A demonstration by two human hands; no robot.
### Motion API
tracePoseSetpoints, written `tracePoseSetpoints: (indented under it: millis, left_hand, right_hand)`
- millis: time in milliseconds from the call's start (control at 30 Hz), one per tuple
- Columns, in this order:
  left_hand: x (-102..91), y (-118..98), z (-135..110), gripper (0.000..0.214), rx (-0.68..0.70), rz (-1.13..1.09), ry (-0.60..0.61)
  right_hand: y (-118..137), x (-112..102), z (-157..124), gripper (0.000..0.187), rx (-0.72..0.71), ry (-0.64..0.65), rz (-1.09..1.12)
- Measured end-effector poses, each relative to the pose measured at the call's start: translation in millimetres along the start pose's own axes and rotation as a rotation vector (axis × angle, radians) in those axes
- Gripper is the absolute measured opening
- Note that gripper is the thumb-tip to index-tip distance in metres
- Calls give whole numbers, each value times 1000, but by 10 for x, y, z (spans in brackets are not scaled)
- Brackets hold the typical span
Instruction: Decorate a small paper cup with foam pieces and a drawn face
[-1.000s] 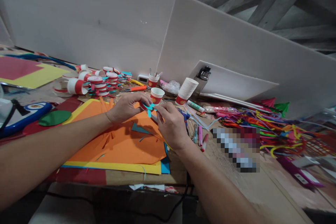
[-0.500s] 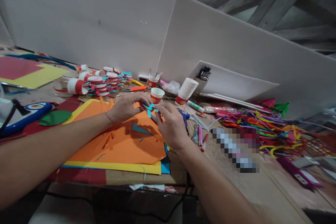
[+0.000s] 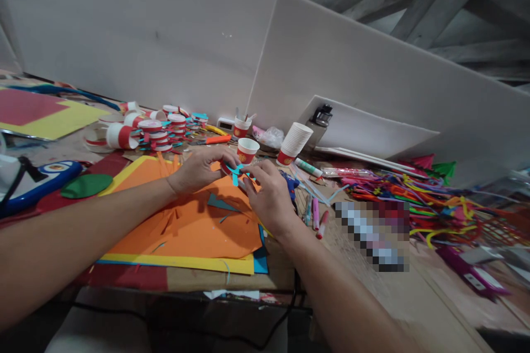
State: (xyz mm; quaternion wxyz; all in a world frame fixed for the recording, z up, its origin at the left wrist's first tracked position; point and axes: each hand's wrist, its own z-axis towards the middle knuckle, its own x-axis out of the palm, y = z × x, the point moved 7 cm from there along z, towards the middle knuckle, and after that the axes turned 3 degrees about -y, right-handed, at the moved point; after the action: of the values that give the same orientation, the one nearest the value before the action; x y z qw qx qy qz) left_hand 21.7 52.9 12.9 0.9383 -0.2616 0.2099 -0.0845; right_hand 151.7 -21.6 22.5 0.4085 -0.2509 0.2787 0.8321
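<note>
My left hand [image 3: 199, 170] and my right hand [image 3: 268, 194] meet over a stack of orange paper [image 3: 194, 226]. Between their fingertips sits a small red-and-white paper cup piece with turquoise paper strips [image 3: 235, 171] fanned over it. The left hand's fingers curl round the cup piece from the left. The right hand's thumb and fingers pinch at the turquoise strips from the right. An upright red-and-white paper cup [image 3: 247, 150] stands just behind the hands.
A pile of cut cup rings with turquoise strips [image 3: 155, 129] lies at the back left. A stack of white cups [image 3: 293, 142], markers [image 3: 315, 214], a heap of coloured pipe cleaners [image 3: 418, 193] and white foam boards [image 3: 372, 74] sit to the right and behind.
The right hand has shifted slightly up and left, closing in on the turquoise strips. The left hand has stayed in place.
</note>
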Motion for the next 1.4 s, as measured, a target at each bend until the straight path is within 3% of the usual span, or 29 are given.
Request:
tracePoseSetpoints:
  millis: [133,333,433,767,1033,1267,1400]
  left_hand:
    - [-4,89,3,5,-93,-84,-26]
    - [95,285,-54,21,-453,-410,-80]
    - [147,311,-83,23,-542,-487,-71]
    - [205,369,-143,27,-679,-468,6]
    - [192,368,-144,28,-700,-449,-20]
    - [196,388,-152,31,-700,-469,-19]
    - [200,392,-158,32,-713,-474,-16]
  right_hand:
    - [-41,-15,23,26,101,4,121]
    - [-204,-44,37,56,312,-75,361]
    - [-289,7,27,59,402,-69,450]
    - [-354,123,-15,62,541,-21,558]
    - [-372,175,-31,57,585,-19,689]
    - [-375,270,-72,54,697,-13,1030]
    - [-384,297,-91,54,759,-40,1117]
